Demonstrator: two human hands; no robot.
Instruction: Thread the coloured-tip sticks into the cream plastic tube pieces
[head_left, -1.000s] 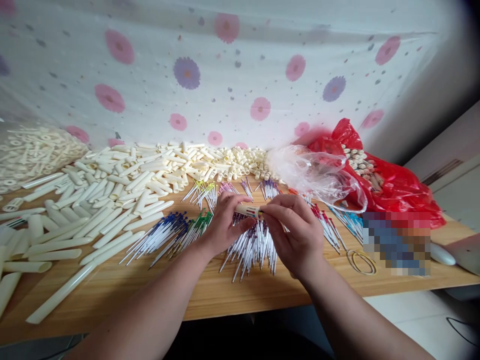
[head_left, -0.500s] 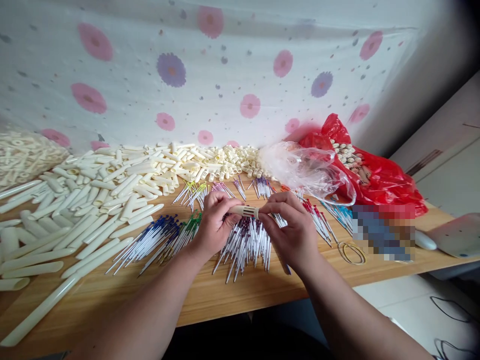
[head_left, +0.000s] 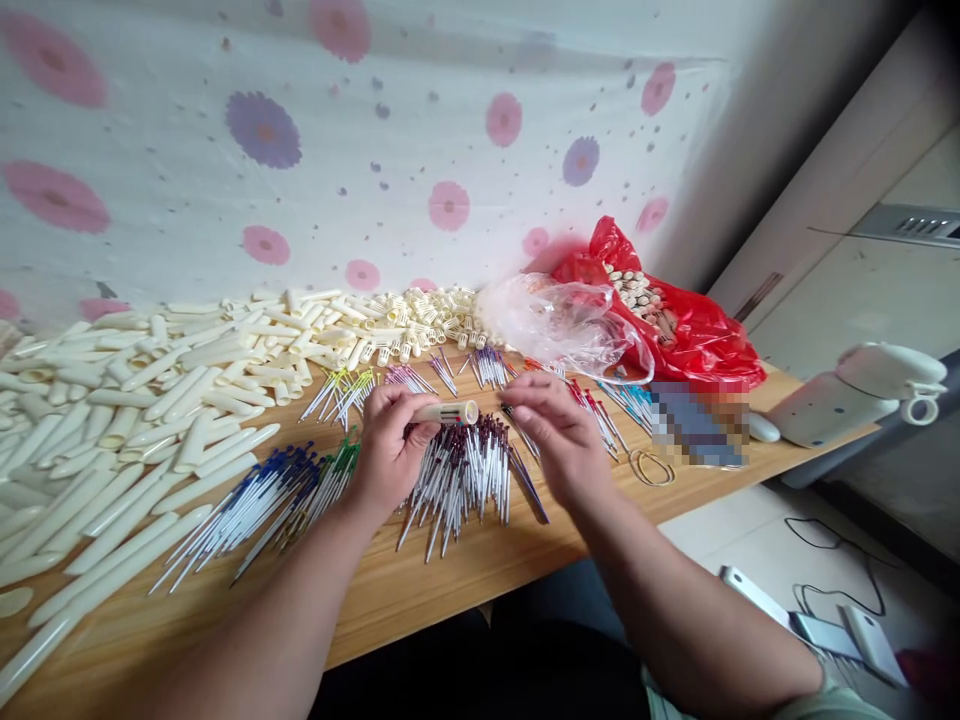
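My left hand (head_left: pixel 386 440) grips a cream pen barrel (head_left: pixel 448 412) with slots in its side, its round open end pointing right. My right hand (head_left: pixel 561 440) is apart from the barrel, its fingers partly spread, above a few thin refills (head_left: pixel 527 436) partly hidden behind it. Below the barrel lies a large bunch of white pen refills with dark maroon tops (head_left: pixel 465 480). Left of it are green-topped refills (head_left: pixel 330 480) and blue-topped refills (head_left: pixel 255 500).
Cream pen tubes (head_left: pixel 135 420) cover the left side, with slotted barrels (head_left: pixel 420 320) heaped behind. Yellow-topped refills (head_left: pixel 341 390) and red-topped refills (head_left: pixel 600 415) lie farther back. A clear bag (head_left: pixel 562 320), red bag (head_left: pixel 705 340), rubber band (head_left: pixel 651 468) and white bottle (head_left: pixel 840 400) stand right.
My right hand has come off the barrel and opened. The barrel stays in my left hand, its open end now showing. The view has swung to the right.
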